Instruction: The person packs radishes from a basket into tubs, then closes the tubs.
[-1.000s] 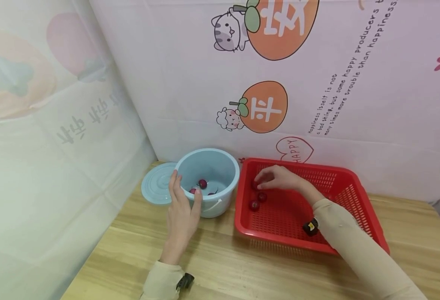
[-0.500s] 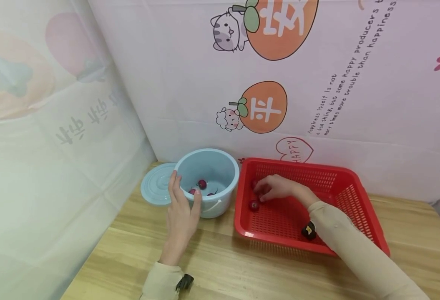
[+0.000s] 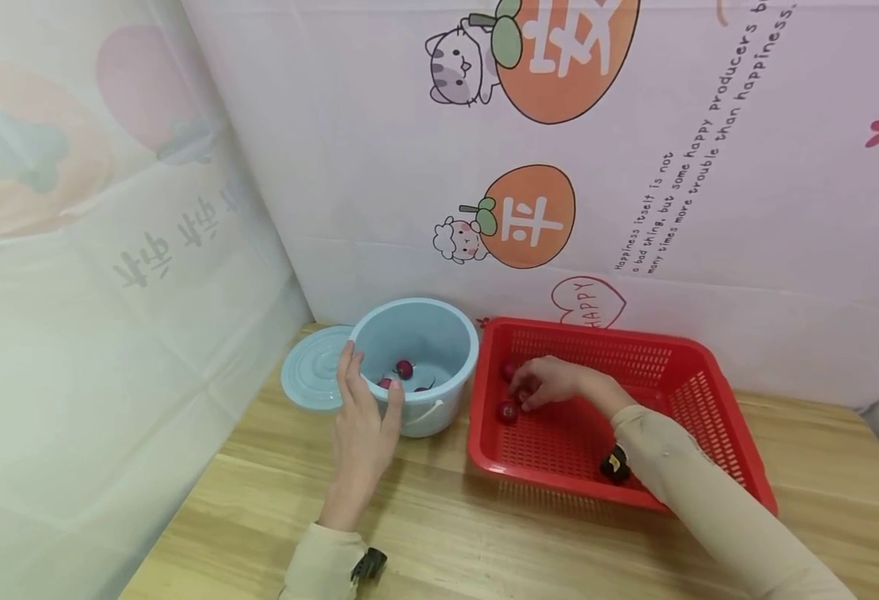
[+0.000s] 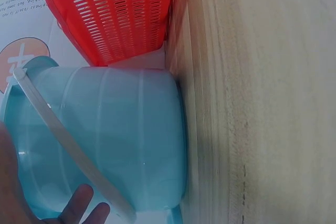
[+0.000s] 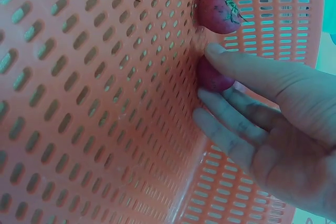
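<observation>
My left hand [image 3: 367,425] rests against the near left side of a light blue bucket [image 3: 420,325], fingers fairly straight at the rim and thumb at the front. Inside the bucket lie several red radishes, one radish [image 3: 405,368] plainly seen. In the red basket [image 3: 487,446] my right hand [image 3: 559,382] pinches a radish [image 5: 212,80] between thumb and fingertips, low against the mesh. Beside it sits another radish [image 5: 218,13] with a stringy tuft, apart from the hand. One more radish [image 3: 509,369] lies farther back, partly hidden by the fingers.
A light blue lid [image 3: 310,371] lies behind and left of the bucket. The bucket's white handle [image 4: 68,140] hangs down its side. Basket and bucket stand side by side on a wooden table [image 3: 439,533], close to the printed cloth backdrop [image 3: 379,208].
My right hand has moved slightly nearer and lower inside the basket, from the back radish to the middle one, which it now grips. The left hand and bucket stay put.
</observation>
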Demonstrator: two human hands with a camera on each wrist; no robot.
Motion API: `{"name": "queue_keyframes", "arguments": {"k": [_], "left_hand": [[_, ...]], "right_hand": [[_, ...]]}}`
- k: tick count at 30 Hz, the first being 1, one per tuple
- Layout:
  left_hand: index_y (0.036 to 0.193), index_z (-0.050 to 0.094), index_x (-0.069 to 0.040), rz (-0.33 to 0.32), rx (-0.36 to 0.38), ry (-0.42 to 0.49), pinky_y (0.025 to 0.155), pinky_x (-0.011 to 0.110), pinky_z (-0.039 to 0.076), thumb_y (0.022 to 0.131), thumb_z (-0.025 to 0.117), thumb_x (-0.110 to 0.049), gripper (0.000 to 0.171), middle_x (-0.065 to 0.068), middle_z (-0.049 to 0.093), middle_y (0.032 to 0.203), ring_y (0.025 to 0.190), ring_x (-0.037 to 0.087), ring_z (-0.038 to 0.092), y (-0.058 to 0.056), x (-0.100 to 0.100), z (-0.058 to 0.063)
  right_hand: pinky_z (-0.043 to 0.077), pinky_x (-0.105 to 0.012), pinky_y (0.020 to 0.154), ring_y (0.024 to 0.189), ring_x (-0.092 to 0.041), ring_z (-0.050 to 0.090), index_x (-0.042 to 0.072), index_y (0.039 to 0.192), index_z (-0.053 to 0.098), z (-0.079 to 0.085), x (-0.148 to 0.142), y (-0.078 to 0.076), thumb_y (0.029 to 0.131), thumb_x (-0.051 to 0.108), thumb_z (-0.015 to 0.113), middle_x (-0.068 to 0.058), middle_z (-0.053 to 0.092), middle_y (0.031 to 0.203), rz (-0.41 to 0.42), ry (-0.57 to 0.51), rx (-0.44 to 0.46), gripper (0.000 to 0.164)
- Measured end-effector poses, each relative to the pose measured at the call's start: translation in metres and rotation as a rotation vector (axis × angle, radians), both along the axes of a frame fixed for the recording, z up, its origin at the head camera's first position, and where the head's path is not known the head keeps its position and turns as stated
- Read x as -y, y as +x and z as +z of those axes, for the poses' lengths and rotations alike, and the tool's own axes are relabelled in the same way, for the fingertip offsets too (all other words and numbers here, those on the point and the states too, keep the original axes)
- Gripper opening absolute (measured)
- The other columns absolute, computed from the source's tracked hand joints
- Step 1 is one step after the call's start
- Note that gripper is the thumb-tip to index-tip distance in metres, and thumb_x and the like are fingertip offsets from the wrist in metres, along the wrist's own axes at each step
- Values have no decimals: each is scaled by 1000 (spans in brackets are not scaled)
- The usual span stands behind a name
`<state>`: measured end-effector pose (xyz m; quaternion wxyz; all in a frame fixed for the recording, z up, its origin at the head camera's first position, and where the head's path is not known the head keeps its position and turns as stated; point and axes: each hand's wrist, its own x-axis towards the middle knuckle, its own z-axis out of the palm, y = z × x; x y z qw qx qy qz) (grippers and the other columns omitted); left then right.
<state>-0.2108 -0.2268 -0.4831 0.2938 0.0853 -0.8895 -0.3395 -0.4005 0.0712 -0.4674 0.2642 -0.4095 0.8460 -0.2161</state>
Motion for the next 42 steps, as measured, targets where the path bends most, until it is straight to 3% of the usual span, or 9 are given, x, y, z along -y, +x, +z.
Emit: {"name": "queue_keyframes", "arguments": {"k": [15,24,32,37,42], "left_hand": [[167,17,-12,-2,-9,-1,44,33,34,108,51,-49,77,-5,17,174,46,19,38,-2,1,2],[164,21,-7,-21,-11,-2,43,31,35,109,49,-48,75,-8,12,175,49,16,38,-4,-4,4],[166,20,-10,-16,-10,-8,43,32,34,109,49,-50,76,-7,12,175,47,17,37,-2,-3,4],[166,19,-12,-10,-2,5,43,32,34,109,51,-48,75,-9,12,175,47,16,38,2,-1,2],[166,20,-10,-7,0,2,43,31,35,109,51,-48,75,-9,13,174,47,16,39,3,0,3]], "right_hand": [[58,-38,87,95,-19,65,8,118,78,3,-1,-3,92,11,82,-3,75,105,2,-19,-13,26],[60,-44,92,103,-27,70,5,122,78,10,-10,-1,93,8,81,-7,76,111,20,-27,-22,29],[61,-39,88,100,-19,72,0,122,76,14,-7,0,94,13,80,-7,77,109,90,-128,14,31],[59,-42,95,107,-20,72,7,127,76,17,2,7,96,18,79,-5,77,115,38,-176,38,33],[59,-41,94,107,-19,71,13,130,76,25,4,11,97,22,79,-3,76,118,-53,-210,34,34]]}}
